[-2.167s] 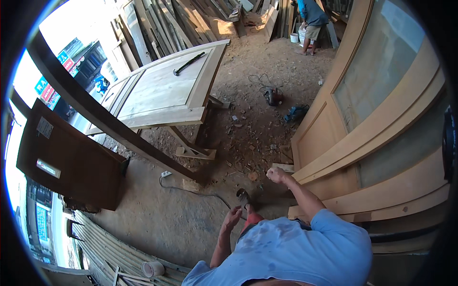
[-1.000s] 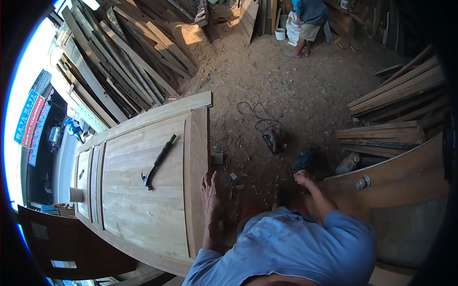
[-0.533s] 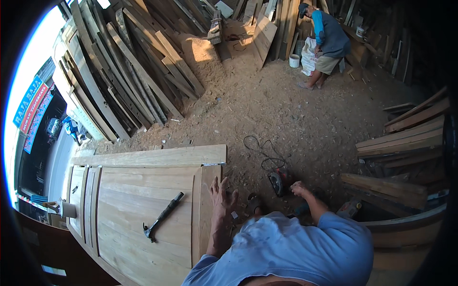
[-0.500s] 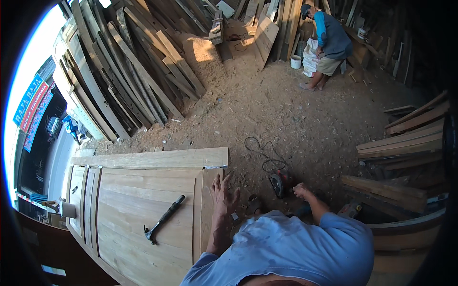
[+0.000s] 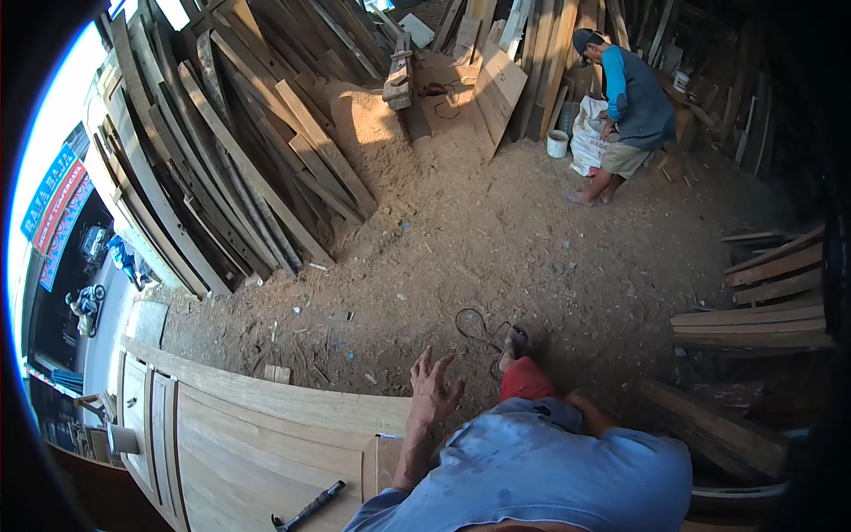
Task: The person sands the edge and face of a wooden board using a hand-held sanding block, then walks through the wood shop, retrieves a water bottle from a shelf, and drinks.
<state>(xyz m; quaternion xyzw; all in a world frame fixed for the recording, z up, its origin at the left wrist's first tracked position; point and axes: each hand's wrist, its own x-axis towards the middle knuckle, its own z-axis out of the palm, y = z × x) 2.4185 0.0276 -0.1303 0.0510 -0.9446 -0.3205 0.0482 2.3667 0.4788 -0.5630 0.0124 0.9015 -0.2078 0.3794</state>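
My left hand (image 5: 434, 387) is raised with its fingers spread and nothing in it, just past the corner of a wooden door panel (image 5: 257, 426). On that panel lies a claw hammer (image 5: 312, 507) with a dark handle, its head partly cut off by the lower edge of the view. My right hand (image 5: 581, 406) hangs low beside my red shorts (image 5: 526, 379); its fingers are hidden. A black cord (image 5: 479, 324) lies looped on the ground by my sandalled foot (image 5: 514, 344).
Long boards (image 5: 239, 160) lean in a stack at the far left, beside a sawdust heap (image 5: 372, 124). A person (image 5: 634, 97) bends over a white sack (image 5: 589, 137) near a white bucket (image 5: 557, 144). Stacked planks (image 5: 753, 319) lie at the right. A pale container (image 5: 124, 439) stands on the panel.
My foot has come forward into view. The panel and hammer now sit lower in the picture. My right hand has drawn back toward my body, and the red power saw no longer shows.
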